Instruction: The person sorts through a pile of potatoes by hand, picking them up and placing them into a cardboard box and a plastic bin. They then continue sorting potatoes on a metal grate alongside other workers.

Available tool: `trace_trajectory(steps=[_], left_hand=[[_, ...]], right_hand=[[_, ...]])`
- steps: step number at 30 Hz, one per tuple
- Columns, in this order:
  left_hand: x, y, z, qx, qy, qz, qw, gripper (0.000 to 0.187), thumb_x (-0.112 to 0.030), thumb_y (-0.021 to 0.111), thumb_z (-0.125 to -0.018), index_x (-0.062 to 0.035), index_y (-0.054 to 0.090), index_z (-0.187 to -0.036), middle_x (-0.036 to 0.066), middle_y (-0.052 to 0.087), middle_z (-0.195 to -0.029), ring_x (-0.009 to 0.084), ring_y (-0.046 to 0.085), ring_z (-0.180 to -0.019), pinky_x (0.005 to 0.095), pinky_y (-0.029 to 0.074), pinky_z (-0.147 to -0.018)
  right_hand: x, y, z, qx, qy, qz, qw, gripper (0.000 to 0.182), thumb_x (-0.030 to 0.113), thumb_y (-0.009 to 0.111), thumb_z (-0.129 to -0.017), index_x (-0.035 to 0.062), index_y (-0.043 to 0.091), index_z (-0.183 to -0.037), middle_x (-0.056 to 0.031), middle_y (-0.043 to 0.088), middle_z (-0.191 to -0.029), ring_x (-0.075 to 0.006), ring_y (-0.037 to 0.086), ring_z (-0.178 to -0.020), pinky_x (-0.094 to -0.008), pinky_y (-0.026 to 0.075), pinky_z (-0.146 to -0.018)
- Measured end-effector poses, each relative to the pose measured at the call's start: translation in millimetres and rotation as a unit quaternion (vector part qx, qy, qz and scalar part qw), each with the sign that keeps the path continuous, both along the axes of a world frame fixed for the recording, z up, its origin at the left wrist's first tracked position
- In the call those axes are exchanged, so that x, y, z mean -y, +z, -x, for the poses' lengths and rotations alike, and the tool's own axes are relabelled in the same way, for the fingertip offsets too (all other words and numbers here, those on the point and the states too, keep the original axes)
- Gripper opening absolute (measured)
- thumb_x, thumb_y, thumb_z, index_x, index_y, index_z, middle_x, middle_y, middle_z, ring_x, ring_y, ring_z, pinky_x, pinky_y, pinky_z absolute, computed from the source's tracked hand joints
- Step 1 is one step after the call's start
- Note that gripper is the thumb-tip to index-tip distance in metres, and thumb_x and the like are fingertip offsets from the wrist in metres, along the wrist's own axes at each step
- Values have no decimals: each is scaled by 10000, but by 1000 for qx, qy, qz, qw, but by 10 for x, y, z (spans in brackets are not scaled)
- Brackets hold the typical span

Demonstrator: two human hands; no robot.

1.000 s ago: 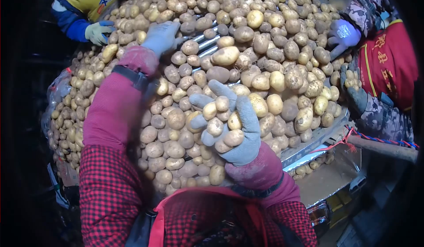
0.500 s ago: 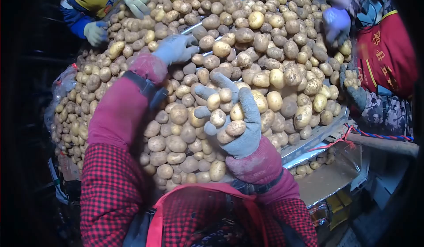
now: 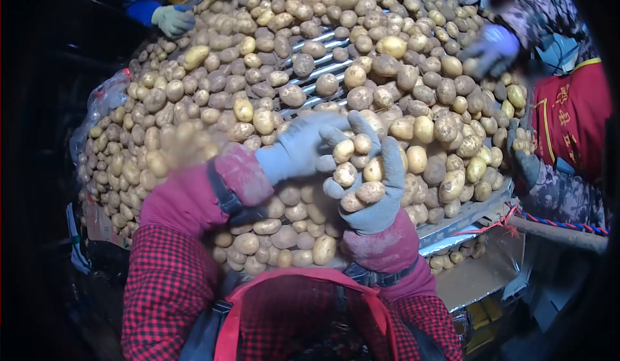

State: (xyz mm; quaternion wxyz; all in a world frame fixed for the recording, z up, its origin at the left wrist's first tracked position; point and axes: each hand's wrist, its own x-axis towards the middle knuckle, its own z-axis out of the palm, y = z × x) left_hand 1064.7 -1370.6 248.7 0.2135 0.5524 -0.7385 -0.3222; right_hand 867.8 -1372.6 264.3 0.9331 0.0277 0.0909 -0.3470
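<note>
My right hand (image 3: 374, 196), in a grey-blue glove, is palm up with its fingers curled round several small potatoes (image 3: 345, 174). My left hand (image 3: 300, 144), gloved alike and blurred by motion, reaches across the heap right beside it; its fingertips meet the right hand's fingers, and what they hold, if anything, is hidden. Around and under both hands lies a large heap of potatoes (image 3: 258, 228). Just beyond my left hand, metal bars (image 3: 323, 70) show through a gap in the heap, with a few potatoes resting on them.
A co-worker's gloved hand (image 3: 173, 20) rests at the upper left. Another person's purple-gloved hand (image 3: 494, 48) is at the upper right, and a dark-gloved hand (image 3: 524, 157) holds small potatoes. A metal edge (image 3: 452, 222), a pole (image 3: 558, 233) and a cardboard box (image 3: 484, 267) are at the right.
My left hand has moved right and nearer, to beside my right hand. More metal bars show between the potatoes. A blurred patch of potatoes appears left of my left wrist. Co-workers' hands have shifted.
</note>
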Motion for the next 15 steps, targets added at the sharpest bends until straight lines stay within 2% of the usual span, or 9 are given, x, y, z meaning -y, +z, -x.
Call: trace_trajectory(steps=[1,2,4,6,7,8,9,13,15], left_hand=[[-57,-29,78,-60,14,-6,998,466,-289,769,-850,-52,661,-1236,111,675,-1189,302,668,-1095,404,518,-1016],[-73,-47,144,-114,20,2,993,446,-300,757,-860,-59,664,-1223,123,690,-1161,291,662,-1112,400,508,-1030],[-48,14,123,-4,13,84,996,443,-254,727,-898,-53,656,-1287,128,694,-1134,268,669,-1083,410,523,-1005],[-4,-49,-4,-64,129,124,982,447,-185,663,-960,-53,623,-1385,114,698,-1201,210,673,-1062,384,542,-968],[-44,305,20,-166,239,-4,957,427,-156,610,-1030,-65,594,-1447,97,688,-1299,161,657,-1112,342,539,-981],[-48,387,-22,-216,286,25,933,387,-179,597,-1068,-50,599,-1433,90,672,-1333,143,656,-1113,313,530,-988],[-27,427,-95,-202,268,117,935,433,-258,620,-1072,1,598,-1419,112,677,-1311,152,627,-1166,297,514,-1004],[-63,529,-231,-261,270,27,926,492,-347,563,-1102,-6,565,-1457,117,646,-1366,156,603,-1222,317,485,-1060],[7,520,-191,-219,192,11,957,553,-393,545,-1098,-19,510,-1504,134,625,-1406,213,587,-1283,357,462,-1103]], right_hand=[[11,2,-3,-10,9,4,1000,631,503,321,-1130,92,345,-1608,-261,543,-1428,-236,654,-939,-358,586,-695],[2,-27,6,-9,14,5,1000,631,503,321,-1130,92,345,-1608,-261,543,-1428,-236,654,-939,-358,586,-695],[4,-110,19,83,-26,25,996,657,529,336,-1118,95,339,-1612,-261,521,-1454,-232,650,-966,-348,585,-695],[8,-113,27,74,-34,34,996,695,561,335,-1107,87,327,-1617,-277,506,-1479,-257,670,-1030,-335,587,-703],[15,-30,30,13,-30,34,999,701,561,331,-1107,82,319,-1618,-288,486,-1503,-272,671,-1063,-330,591,-706],[27,16,21,-48,-24,34,998,706,561,327,-1107,76,312,-1620,-298,466,-1527,-288,673,-1097,-325,595,-710],[42,6,-9,25,-31,-7,999,712,562,316,-1110,70,296,-1624,-306,435,-1559,-302,670,-1118,-323,604,-716],[59,-54,-10,38,-16,2,999,714,570,309,-1110,72,299,-1621,-293,443,-1558,-306,670,-1124,-325,603,-748],[50,-32,-17,25,-14,4,1000,719,574,314,-1108,67,305,-1618,-286,460,-1541,-304,667,-1120,-327,602,-752]])
